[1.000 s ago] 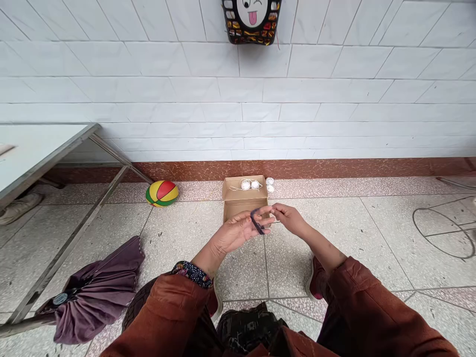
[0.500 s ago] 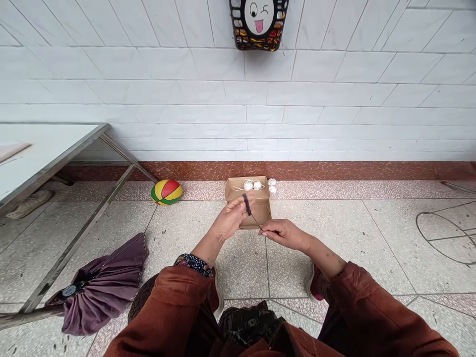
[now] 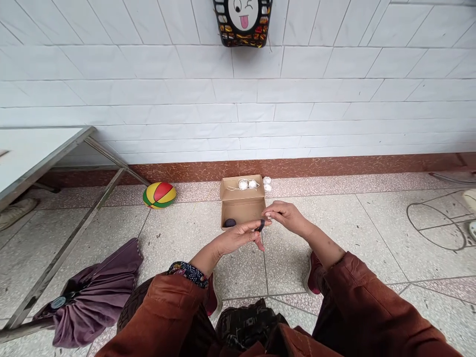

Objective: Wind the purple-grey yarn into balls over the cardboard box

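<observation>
Dark purple yarn is looped in a small band around the outstretched fingers of my left hand, which points right. My right hand is closed in a pinch just above those fingertips, on the yarn's thin strand, hard to see here. Behind my hands an open cardboard box lies on the floor. A dark round ball, like wound yarn, sits in its near left corner. White balls of string lie in the box's far part, and white balls rest on the floor beside it.
A multicoloured ball lies near the leg of a metal-framed table at left. A folded purple umbrella is on the floor. A black basket hangs on the tiled wall. At right stands a wire frame.
My left hand has lowered and turned so its fingers point right. My right hand has come up beside its fingertips. The dark ball in the box now shows. The view has shifted slightly.
</observation>
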Demonstrator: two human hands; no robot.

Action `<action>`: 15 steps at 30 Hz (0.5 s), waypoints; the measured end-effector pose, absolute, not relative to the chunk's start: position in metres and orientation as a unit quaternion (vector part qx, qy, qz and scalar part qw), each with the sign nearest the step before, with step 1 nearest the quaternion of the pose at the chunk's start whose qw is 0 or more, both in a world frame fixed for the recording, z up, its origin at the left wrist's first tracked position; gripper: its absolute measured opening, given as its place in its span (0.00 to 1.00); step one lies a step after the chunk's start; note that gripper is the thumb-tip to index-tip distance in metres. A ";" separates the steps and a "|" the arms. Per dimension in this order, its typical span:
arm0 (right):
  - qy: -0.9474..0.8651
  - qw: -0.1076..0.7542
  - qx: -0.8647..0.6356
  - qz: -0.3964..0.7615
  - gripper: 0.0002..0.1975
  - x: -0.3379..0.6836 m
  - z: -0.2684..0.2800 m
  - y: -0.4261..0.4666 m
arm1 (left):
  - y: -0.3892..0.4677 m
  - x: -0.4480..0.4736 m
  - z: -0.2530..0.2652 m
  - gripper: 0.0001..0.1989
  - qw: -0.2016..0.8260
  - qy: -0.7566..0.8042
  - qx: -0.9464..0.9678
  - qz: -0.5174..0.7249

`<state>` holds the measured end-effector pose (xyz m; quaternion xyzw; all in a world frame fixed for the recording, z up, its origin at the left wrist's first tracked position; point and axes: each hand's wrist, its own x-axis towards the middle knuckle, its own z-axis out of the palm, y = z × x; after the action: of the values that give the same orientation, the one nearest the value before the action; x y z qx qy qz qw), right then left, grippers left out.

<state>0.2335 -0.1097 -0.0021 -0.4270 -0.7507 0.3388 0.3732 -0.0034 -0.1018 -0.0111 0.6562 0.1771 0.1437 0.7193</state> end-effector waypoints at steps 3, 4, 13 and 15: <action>-0.727 0.365 -0.423 0.399 0.17 0.231 -0.010 -0.106 | -0.107 -0.002 -0.008 0.24 0.784 0.136 0.585 0.157; -0.719 0.360 -0.424 0.417 0.18 0.230 -0.014 -0.106 | -0.108 -0.002 -0.007 0.25 0.806 0.121 0.553 0.171; -0.782 0.192 -0.458 0.376 0.17 0.210 -0.054 -0.124 | -0.097 -0.013 0.009 0.33 0.839 0.149 0.399 0.338; -0.806 0.179 -0.428 0.367 0.17 0.205 -0.053 -0.127 | -0.092 -0.014 0.008 0.34 0.825 0.178 0.391 0.367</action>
<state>0.2055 -0.1273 -0.0530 -0.4276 -0.8064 0.3672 0.1790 -0.0143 -0.0924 0.0078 0.3913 0.1782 0.3673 0.8248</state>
